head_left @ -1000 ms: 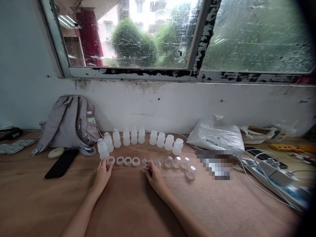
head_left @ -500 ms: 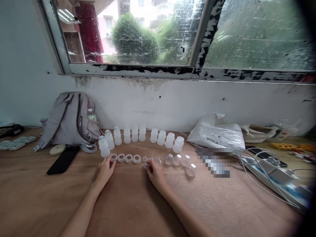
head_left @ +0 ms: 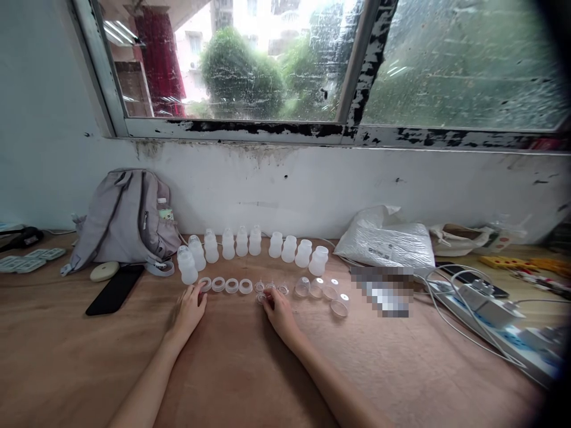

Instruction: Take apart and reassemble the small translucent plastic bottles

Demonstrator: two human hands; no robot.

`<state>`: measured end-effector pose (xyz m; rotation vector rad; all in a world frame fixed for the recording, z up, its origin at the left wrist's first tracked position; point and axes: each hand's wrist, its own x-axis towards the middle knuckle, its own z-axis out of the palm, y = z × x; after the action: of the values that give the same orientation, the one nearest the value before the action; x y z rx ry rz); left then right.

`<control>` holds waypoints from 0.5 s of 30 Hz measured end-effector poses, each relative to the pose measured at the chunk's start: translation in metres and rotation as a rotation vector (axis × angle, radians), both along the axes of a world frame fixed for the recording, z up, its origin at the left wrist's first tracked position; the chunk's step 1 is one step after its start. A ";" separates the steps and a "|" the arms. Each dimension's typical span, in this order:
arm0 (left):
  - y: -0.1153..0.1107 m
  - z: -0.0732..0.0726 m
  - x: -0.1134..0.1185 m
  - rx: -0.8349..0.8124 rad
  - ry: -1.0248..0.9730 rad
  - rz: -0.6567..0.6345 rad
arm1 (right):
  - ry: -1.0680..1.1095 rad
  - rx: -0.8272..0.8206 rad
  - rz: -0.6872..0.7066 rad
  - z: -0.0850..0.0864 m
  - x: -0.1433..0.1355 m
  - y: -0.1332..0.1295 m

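Note:
My left hand (head_left: 188, 310) rests on the table with thumb and fingers a little apart, touching or right beside the leftmost clear screw ring (head_left: 205, 284). Further along that row lie several more rings (head_left: 232, 286). My right hand (head_left: 280, 312) has its fingers curled at a small group of clear bottle nipples (head_left: 260, 298), thumb and forefinger at the nearest one and partly covering the others. To its right sit several clear dome caps (head_left: 302, 288). Behind stand capped frosted baby bottles (head_left: 187, 266) on the left and open bottles (head_left: 303, 254) on the right.
A grey backpack (head_left: 129, 220), a black phone (head_left: 115, 290) and a round cream case (head_left: 104, 271) lie left. At right are a silver plastic parcel (head_left: 386, 241), a blurred-out item (head_left: 383, 291) and a power strip (head_left: 499, 339) with looped white cables. The wall and window rise behind.
The view has shifted slightly, so things on the right appear a little further left. Both hands keep their places by the ring and the nipples.

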<state>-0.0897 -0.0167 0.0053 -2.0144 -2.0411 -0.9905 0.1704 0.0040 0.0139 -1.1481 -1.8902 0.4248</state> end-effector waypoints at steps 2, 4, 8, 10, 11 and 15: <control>-0.001 0.002 0.001 0.060 -0.047 0.013 | 0.015 -0.008 0.000 0.000 0.000 0.000; -0.002 0.006 0.002 0.126 -0.103 0.030 | 0.047 -0.021 0.007 -0.001 0.001 0.000; -0.005 0.013 0.003 0.170 -0.139 0.047 | 0.159 -0.065 0.023 0.002 0.002 -0.002; -0.007 0.017 0.004 0.175 -0.142 0.039 | 0.245 -0.114 -0.004 0.005 0.004 -0.004; -0.008 0.018 0.005 0.177 -0.140 0.028 | 0.290 -0.139 -0.028 0.007 0.005 -0.005; -0.013 0.022 0.017 0.195 -0.122 -0.060 | 0.376 -0.114 -0.110 0.013 0.010 -0.005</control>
<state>-0.0729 -0.0298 0.0269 -1.9694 -1.8647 -1.2983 0.1802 -0.0009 0.0272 -1.1493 -1.4859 0.6448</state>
